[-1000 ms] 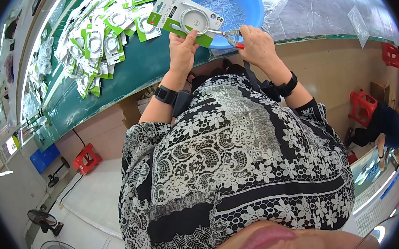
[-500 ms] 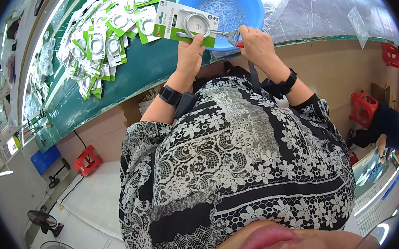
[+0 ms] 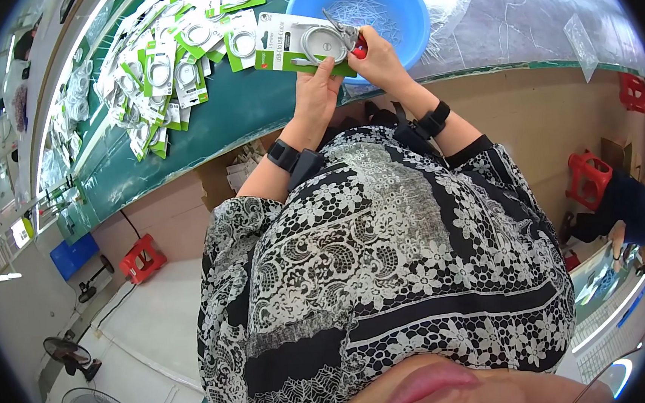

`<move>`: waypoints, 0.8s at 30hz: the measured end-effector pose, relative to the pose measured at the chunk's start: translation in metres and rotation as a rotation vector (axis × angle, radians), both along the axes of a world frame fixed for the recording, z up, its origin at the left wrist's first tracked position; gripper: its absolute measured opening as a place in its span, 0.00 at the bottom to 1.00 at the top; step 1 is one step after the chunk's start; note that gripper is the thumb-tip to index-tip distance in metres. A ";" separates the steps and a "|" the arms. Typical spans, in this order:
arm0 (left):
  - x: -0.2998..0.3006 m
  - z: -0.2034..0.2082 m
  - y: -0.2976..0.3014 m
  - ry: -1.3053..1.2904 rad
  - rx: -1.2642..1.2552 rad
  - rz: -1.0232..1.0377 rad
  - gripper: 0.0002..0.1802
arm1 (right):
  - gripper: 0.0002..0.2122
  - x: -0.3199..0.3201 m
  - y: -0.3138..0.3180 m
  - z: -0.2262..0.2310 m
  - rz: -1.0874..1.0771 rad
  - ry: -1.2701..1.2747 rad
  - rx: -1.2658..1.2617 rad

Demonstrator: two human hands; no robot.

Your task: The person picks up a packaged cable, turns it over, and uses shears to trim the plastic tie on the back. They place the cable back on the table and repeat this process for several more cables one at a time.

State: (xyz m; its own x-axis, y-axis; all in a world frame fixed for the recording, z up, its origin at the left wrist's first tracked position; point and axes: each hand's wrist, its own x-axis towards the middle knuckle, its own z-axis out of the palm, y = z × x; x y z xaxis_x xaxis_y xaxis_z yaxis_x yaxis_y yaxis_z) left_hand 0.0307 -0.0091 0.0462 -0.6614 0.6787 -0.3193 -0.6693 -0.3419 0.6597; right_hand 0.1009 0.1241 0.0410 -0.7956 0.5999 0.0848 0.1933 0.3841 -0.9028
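My left hand (image 3: 319,96) is closed on the lower edge of a white and green cable card (image 3: 277,44), its thumb on the front. A coiled white cable (image 3: 308,42) is fastened to that card. Closed around the red handles of a pair of cutting pliers (image 3: 342,26), my right hand (image 3: 379,59) is at the card's right end. The metal jaws lie over the card's upper right, by the coil; whether they touch it I cannot tell. Just behind both hands stands a blue basin (image 3: 417,23) with many thin white plastic strips (image 3: 369,17) in it.
A heap of similar cable cards (image 3: 159,76) covers the left of the green table (image 3: 231,102). Clear plastic film (image 3: 509,20) lies over the right part, with a small clear bag (image 3: 580,41) at its edge. Red stools (image 3: 588,179) and another person (image 3: 626,208) are at the right.
My right hand has moved left, closer to the card, and the pliers have swung so their jaws point up and left. The card has shifted slightly right and down.
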 end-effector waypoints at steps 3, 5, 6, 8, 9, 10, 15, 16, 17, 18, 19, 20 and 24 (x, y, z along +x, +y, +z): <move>-0.001 -0.005 -0.008 -0.006 -0.017 -0.003 0.22 | 0.15 -0.006 -0.008 -0.004 0.028 -0.016 0.015; -0.004 -0.008 -0.017 0.008 -0.026 0.051 0.22 | 0.14 -0.012 -0.012 -0.004 0.053 -0.056 0.026; -0.006 -0.008 -0.022 0.023 -0.034 0.095 0.22 | 0.13 -0.016 -0.014 -0.003 0.066 -0.094 0.038; -0.016 -0.010 -0.041 0.040 -0.046 0.155 0.21 | 0.12 -0.023 -0.016 -0.005 0.097 -0.129 0.049; -0.025 -0.014 -0.064 0.036 -0.084 0.232 0.20 | 0.12 -0.024 -0.013 -0.010 0.084 -0.145 0.080; -0.036 -0.019 -0.091 0.032 -0.121 0.308 0.20 | 0.12 -0.024 -0.006 -0.015 0.070 -0.161 0.113; -0.062 -0.042 -0.285 0.130 -0.446 0.587 0.25 | 0.14 -0.017 0.064 -0.061 -0.043 -0.284 0.376; -0.059 -0.050 -0.327 0.207 -0.551 0.614 0.26 | 0.15 -0.016 0.077 -0.065 -0.058 -0.270 0.411; -0.055 -0.046 -0.351 0.212 -0.559 0.647 0.26 | 0.17 -0.008 0.087 -0.070 -0.083 -0.265 0.447; -0.051 -0.044 -0.372 0.112 -0.778 0.651 0.28 | 0.18 -0.001 0.099 -0.074 -0.096 -0.314 0.392; -0.053 -0.044 -0.390 0.005 -0.990 0.644 0.30 | 0.20 0.003 0.103 -0.073 -0.116 -0.365 0.341; -0.053 -0.050 -0.414 -0.002 -1.000 0.676 0.30 | 0.20 -0.003 0.099 -0.062 -0.106 -0.399 0.273; -0.067 -0.101 -0.465 0.286 -1.715 0.624 0.33 | 0.21 -0.006 0.088 -0.038 -0.063 -0.386 0.229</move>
